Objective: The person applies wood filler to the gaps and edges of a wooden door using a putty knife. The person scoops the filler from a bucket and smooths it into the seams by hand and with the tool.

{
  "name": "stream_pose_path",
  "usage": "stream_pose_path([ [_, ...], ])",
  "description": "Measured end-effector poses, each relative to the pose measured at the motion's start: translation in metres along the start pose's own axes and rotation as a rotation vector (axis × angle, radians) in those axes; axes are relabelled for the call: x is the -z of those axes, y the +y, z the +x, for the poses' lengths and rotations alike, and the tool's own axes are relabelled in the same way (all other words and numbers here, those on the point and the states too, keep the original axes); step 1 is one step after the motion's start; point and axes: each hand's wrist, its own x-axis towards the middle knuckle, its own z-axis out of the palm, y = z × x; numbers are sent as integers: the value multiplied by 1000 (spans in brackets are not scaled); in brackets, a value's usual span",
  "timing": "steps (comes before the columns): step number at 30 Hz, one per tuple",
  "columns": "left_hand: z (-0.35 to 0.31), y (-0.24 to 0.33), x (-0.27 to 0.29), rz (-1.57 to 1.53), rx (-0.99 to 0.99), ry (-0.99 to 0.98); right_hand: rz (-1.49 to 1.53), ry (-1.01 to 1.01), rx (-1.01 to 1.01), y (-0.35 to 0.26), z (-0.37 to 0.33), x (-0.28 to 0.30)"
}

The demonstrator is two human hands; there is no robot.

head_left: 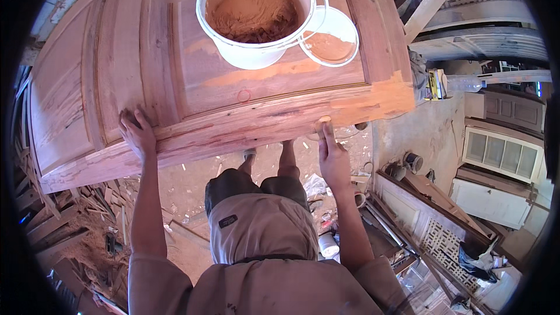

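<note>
Door (122, 52) is laid flat across upper half of view, long near edge turned to the person; bare wood, reddish-brown, w/ raised panels & grooves. L hand (139, 131) is placed on near edge, L of ctr, fingers spread over the top face; nothing seen gripped there. R hand (334, 160) is held at same edge, R of ctr, fingers pointed away from the body & kept close together; a small pale-orange bit (325, 119) is seen at the tips. Whether it's pinched or just stuck on can't be told, too small. Filler, orange, is smeared wide over R end of door as a patch (379, 98); a thinner streak (262, 74) is left just below the bucket (251, 57). Bucket (white, handle up on R side) is stood on door, upper ctr, part-filled w/ orange-brown filler (254, 9). Lid (354, 52) is set just R of bucket, on door, w/ more filler in it. A red ring mark (244, 95) is drawn on door btwn the hands, nearer the bucket. Below, floor (192, 189) is littered w/ wood scraps (116, 207), esp. on L. On far R, a glazed frame (503, 151) & lattice panel (446, 251) are seen amid clutter.
</note>
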Motion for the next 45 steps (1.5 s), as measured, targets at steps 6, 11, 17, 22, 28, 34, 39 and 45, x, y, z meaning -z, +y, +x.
stream_pose_path([
  [6, -1, 0, -1, 3, -52, 46, 57, 29, -16, -19, 3, -14],
  [11, -1, -2, -1, -11, -35, 8, 62, 102, -92, -25, -9, -38],
  [17, 0, 3, 0, -19, 8, -6, 165, 69, -8, -29, -18, -24],
  [22, -2, -1, -1, -17, -1, 4, 104, 108, -47, -40, -9, -47],
  [28, 0, 1, -1, -17, -17, 7, 143, 70, -36, -41, -35, -42],
  [34, -1, -2, -2, 19, -45, 45, 85, 33, 40, -45, -14, -36],
  [39, -2, -2, -1, 11, -71, 57, 146, 72, 36, -40, -20, -58],
  [45, -1, 1, -1, 21, -21, 52, -26, -218, 26, -38, -42, -18],
])
